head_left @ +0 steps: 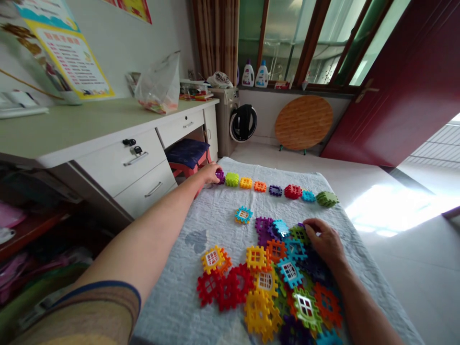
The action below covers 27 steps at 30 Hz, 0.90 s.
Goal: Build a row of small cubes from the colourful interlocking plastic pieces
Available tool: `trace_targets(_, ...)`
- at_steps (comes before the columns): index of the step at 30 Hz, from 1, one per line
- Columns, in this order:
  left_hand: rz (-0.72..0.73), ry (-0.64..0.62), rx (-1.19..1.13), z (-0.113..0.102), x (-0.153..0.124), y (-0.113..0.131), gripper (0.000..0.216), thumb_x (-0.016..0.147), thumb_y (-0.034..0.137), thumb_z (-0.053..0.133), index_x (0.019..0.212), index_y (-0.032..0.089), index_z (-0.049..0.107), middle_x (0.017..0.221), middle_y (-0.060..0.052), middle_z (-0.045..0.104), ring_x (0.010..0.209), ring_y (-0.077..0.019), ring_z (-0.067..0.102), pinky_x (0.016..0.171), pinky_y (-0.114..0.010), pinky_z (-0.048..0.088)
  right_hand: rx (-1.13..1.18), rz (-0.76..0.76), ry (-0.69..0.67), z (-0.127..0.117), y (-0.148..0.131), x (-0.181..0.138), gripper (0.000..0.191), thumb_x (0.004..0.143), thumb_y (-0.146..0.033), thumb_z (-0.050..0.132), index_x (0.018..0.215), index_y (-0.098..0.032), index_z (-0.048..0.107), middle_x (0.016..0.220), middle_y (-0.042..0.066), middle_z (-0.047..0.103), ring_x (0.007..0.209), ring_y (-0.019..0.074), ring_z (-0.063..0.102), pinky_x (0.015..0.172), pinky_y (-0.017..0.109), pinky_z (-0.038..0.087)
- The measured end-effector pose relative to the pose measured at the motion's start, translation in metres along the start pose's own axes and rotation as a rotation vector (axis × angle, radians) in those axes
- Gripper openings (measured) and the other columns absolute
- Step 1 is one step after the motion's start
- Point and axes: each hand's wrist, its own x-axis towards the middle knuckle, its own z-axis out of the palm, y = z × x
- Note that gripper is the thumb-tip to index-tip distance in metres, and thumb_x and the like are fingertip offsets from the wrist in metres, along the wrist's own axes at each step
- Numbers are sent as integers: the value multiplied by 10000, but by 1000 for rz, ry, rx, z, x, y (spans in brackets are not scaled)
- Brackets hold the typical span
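At the far left end of a row of colour-sorted plastic building blocks, my left hand point(211, 173) has its fingers closed on a purple block stack point(220, 177). To its right in the row stand a lime green stack point(232, 179), a yellow stack point(246, 182), an orange one point(259, 186), a dark purple one point(275, 190), a red one point(293, 191), a blue one point(308, 195) and a green one point(327, 198). My right hand point(326, 240) reaches into the mixed pile, thumb and fingers pinched by a purple block point(301, 225), mostly hidden.
Loose red blocks point(228, 287) and yellow blocks point(260, 311) lie nearer me on the cloth-covered table point(190, 282). A blue block on an orange one point(244, 215) lies apart between row and pile. A desk point(108, 120) and stool point(187, 152) stand at the left.
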Motion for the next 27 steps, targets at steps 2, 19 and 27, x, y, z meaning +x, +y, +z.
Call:
trace_targets(2, -24, -38, -2, 5, 8, -2, 563, 499, 199, 675, 1061, 174, 653, 1135, -68, 596, 1000, -237, 598, 838, -257, 489, -1, -5, -1, 0, 0, 0, 191, 772, -373, 532, 808, -251, 673, 750, 14, 705, 694, 210, 654, 707, 342, 517)
trace_targets(19, -76, -237, -91, 11, 18, 6, 517, 455, 203, 684, 971, 216, 654, 833, 22, 687, 734, -184, 624, 655, -227, 474, -8, 12, -37, 0, 3, 0, 202, 786, -377, 532, 837, -241, 672, 782, 25, 707, 713, 211, 648, 738, 353, 507)
trace_targets(27, -61, -303, 38, 10, 16, 4, 595, 480, 148, 641, 1074, 187, 627, 965, -15, 696, 838, -210, 635, 703, -237, 486, -19, 19, -36, 1, 0, 1, 230, 777, -386, 521, 833, -224, 676, 780, 27, 704, 711, 199, 646, 739, 332, 497)
